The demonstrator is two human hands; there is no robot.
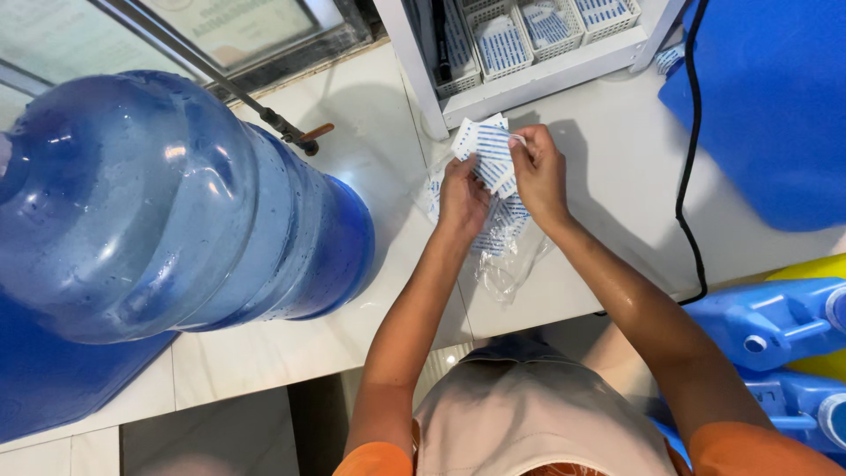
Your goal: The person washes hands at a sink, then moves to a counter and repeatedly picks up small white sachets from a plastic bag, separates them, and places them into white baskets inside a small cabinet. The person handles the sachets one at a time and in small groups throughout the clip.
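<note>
Labels (pixel 487 152), blue-striped, pinched between left hand (pixel 462 198) and right hand (pixel 539 176), fanned for separating above their clear bag (pixel 504 264).

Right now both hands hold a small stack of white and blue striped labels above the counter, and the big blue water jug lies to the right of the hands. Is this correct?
One detail is wrong. In the head view, the big blue water jug lies to the left of the hands, not the right. The rest holds: the left hand and right hand hold the striped labels above the counter.

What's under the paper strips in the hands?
A clear plastic bag with more striped strips lies on the white counter. The hands cover part of the pile.
</note>
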